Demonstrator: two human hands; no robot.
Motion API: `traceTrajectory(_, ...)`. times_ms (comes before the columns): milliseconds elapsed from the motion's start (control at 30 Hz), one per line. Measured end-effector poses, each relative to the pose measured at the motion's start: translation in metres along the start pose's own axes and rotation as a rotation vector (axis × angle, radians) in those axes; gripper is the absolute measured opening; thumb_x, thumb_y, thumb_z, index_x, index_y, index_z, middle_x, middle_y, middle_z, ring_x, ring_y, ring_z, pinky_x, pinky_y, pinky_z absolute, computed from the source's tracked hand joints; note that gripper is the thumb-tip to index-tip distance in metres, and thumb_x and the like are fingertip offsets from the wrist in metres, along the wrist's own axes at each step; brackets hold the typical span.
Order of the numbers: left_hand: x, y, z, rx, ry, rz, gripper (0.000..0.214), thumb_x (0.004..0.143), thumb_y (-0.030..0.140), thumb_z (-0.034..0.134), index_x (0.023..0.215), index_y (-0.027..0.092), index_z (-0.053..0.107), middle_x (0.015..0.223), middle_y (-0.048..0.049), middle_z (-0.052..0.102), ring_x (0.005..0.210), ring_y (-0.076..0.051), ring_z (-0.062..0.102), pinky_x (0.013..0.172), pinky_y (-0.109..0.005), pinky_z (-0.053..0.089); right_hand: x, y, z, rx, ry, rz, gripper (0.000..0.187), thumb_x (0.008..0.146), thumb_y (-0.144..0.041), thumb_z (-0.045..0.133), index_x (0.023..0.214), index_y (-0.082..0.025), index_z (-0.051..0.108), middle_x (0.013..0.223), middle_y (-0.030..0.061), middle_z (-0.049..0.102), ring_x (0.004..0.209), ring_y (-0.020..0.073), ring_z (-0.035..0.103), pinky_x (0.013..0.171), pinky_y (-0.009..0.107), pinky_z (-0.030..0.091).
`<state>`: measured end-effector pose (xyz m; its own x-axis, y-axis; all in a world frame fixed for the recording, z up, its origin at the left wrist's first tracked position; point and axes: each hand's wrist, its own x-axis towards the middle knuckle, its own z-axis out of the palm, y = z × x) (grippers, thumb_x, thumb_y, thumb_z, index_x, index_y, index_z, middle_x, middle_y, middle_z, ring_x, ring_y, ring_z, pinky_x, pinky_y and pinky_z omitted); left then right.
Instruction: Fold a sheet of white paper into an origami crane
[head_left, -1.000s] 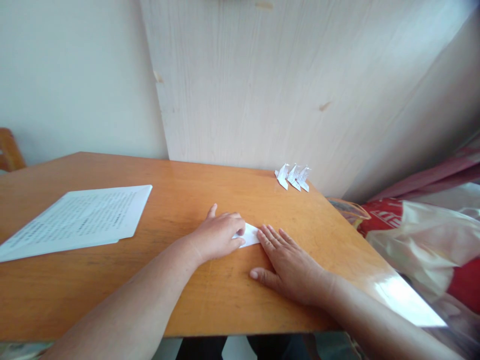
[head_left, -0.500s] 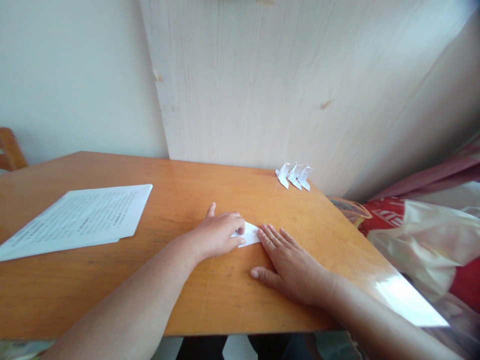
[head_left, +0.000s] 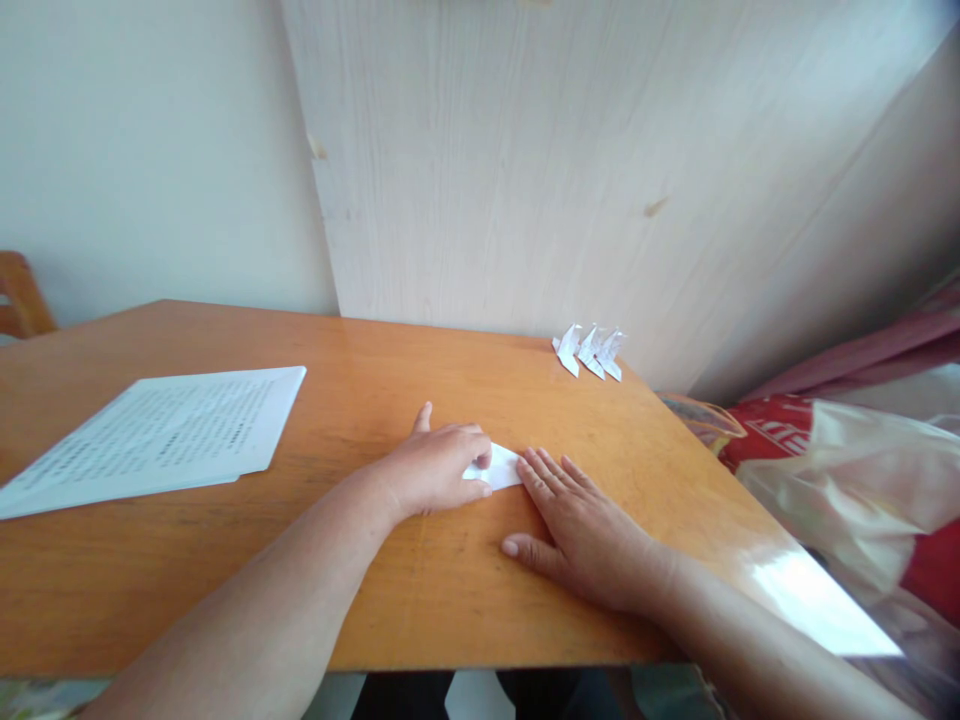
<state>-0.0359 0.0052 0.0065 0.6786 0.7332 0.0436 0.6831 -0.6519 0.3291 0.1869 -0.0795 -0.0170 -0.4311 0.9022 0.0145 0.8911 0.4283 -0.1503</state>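
A small folded piece of white paper [head_left: 505,468] lies on the wooden table between my hands, its left part hidden under my fingers. My left hand [head_left: 442,465] has its fingers curled over the paper's left end, thumb along the near edge and little finger raised. Flat on the tabletop, my right hand [head_left: 581,525] has its fingers stretched out, and a fingertip touches the paper's right corner. The thumb is spread away from those fingers.
A stack of printed paper sheets [head_left: 172,425] lies at the left of the table [head_left: 420,600]. Three folded paper pieces [head_left: 589,352] stand in a row near the back right corner. Beyond the right edge are plastic bags [head_left: 862,480]; a pale panel [head_left: 487,180] rises behind.
Hardly anything differs. The view has shifted very slightly; both hands and the folded paper keep the same places relative to each other.
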Motion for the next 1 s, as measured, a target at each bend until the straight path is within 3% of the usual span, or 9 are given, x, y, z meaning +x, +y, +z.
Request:
traceTrajectory(167,0.001,0.003,0.001,0.004,0.019,-0.013,0.012,0.09,0.033,0.055,0.091,0.025,0.063,0.104,0.0005,0.067,0.105,-0.022,0.062,0.117,-0.066,0.002,0.0,0.0,0.001,-0.003,0.009,-0.011,0.096,0.092,-0.075,0.037,0.157,-0.005,0.028,0.161,0.022,0.025,0.15,0.0351,0.022,0.123,0.052,0.02)
traceTrajectory(300,0.002,0.005,0.004,0.04,0.055,-0.02,0.011,0.088,0.034,0.059,0.089,0.024,0.062,0.101,0.0,0.066,0.103,-0.023,0.062,0.115,-0.069,0.004,0.0,0.0,0.001,-0.001,0.009,0.0,0.095,0.091,-0.075,0.039,0.157,-0.007,0.029,0.161,0.0209,0.025,0.15,0.035,0.022,0.124,0.05,0.021)
traceTrajectory(467,0.0,0.005,0.004,0.054,0.07,0.007,0.012,0.084,0.035,0.063,0.09,0.024,0.062,0.098,0.0009,0.066,0.099,-0.022,0.063,0.117,-0.065,0.002,0.0,0.0,0.0,0.006,-0.006,0.004,0.096,0.091,-0.076,0.037,0.157,-0.007,0.028,0.162,0.0206,0.024,0.15,0.0351,0.022,0.123,0.051,0.02)
traceTrajectory(633,0.002,0.008,0.008,0.047,0.115,-0.012,0.014,0.09,0.036,0.056,0.084,0.023,0.061,0.095,0.0002,0.066,0.097,-0.022,0.063,0.115,-0.069,0.005,0.0,0.0,0.0,0.008,-0.01,0.012,0.097,0.091,-0.077,0.036,0.157,-0.007,0.027,0.162,0.0195,0.024,0.151,0.0343,0.021,0.124,0.05,0.019)
traceTrajectory(1000,0.003,0.017,0.011,0.138,0.173,0.001,0.013,0.085,0.034,0.062,0.081,0.021,0.06,0.092,-0.0015,0.065,0.093,-0.024,0.063,0.113,-0.071,0.012,0.0,-0.001,-0.002,0.011,-0.028,0.014,0.099,0.09,-0.079,0.035,0.157,-0.007,0.026,0.162,0.0195,0.022,0.151,0.0344,0.019,0.124,0.051,0.018)
